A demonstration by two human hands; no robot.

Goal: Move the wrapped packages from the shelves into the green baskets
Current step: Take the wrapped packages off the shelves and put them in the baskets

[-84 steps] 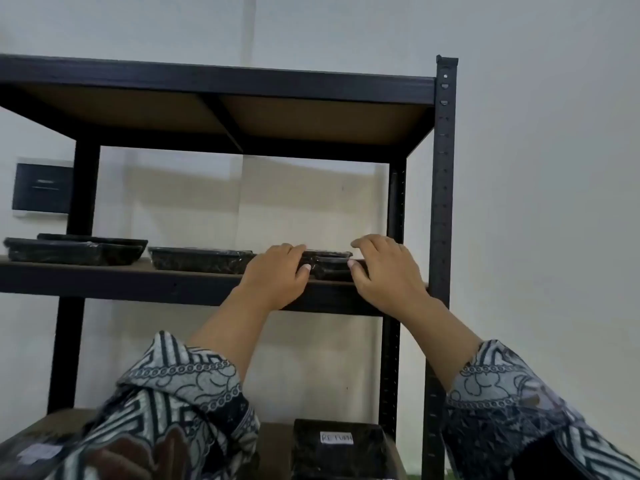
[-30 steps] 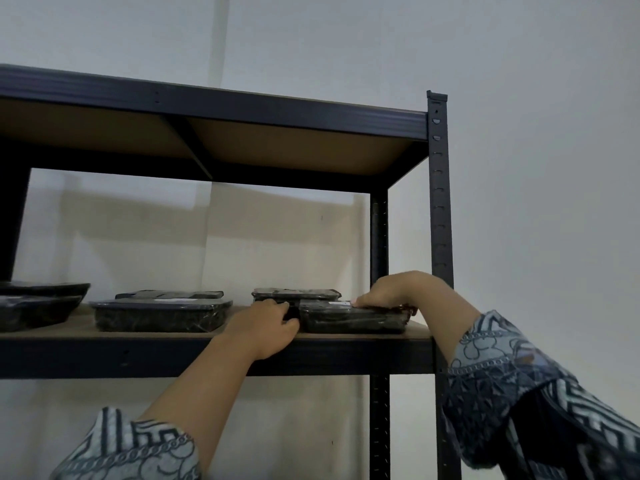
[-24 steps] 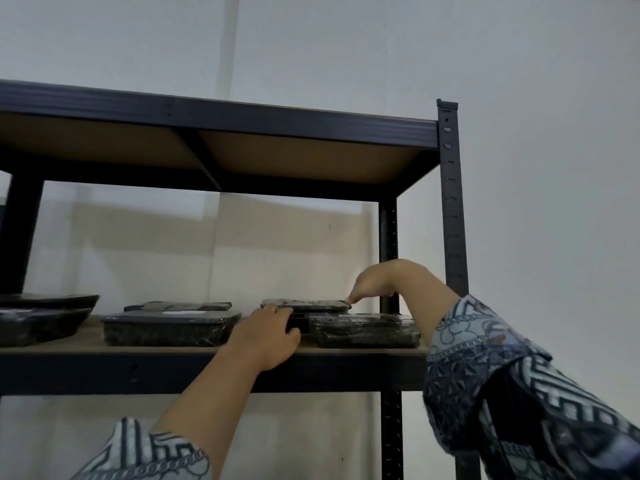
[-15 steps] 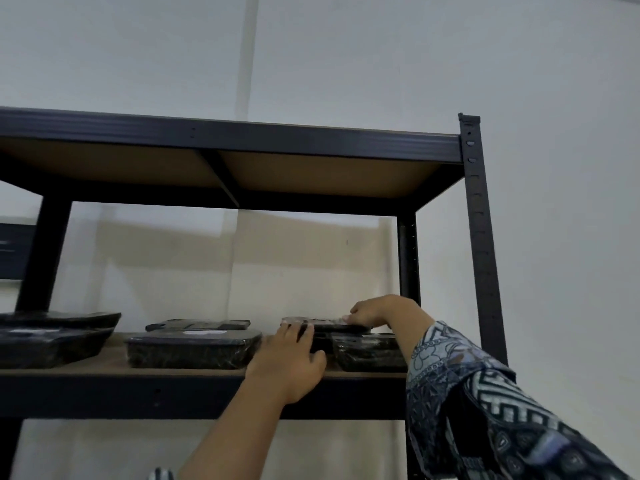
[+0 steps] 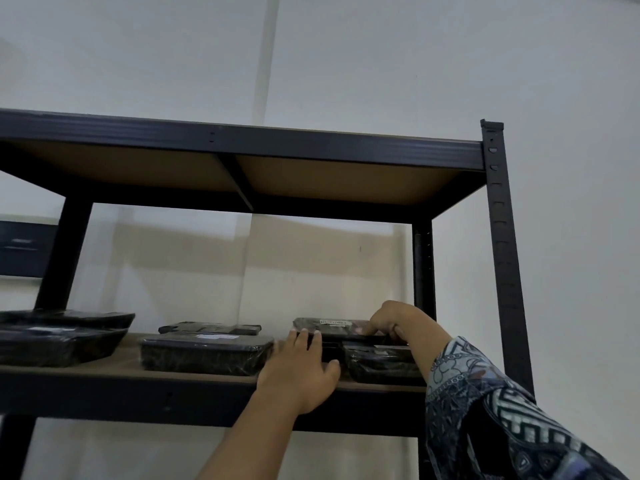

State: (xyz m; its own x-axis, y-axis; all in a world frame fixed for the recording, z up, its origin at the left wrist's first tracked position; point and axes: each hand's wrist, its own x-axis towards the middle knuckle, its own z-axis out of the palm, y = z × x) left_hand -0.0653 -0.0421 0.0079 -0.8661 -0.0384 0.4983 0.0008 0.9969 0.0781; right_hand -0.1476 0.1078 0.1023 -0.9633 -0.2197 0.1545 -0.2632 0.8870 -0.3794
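Left hand (image 5: 300,370) fingers straight against rear package (image 5: 329,324), right hand (image 5: 393,322) fingers curled on it

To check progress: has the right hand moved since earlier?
Yes: the right hand went from the shelf's front edge back onto the rear package near the back post.

One camera only, worn on the person's head. It looks forward and tilts up at the dark shelving unit (image 5: 242,140) from below, so the brown underside of the top board (image 5: 346,181) shows. It is near: the left hand (image 5: 301,372) and right hand (image 5: 391,320) enter from the bottom edge and reach the middle shelf (image 5: 138,396). The right post (image 5: 505,271) stands right of centre, pale wall (image 5: 381,57) behind.
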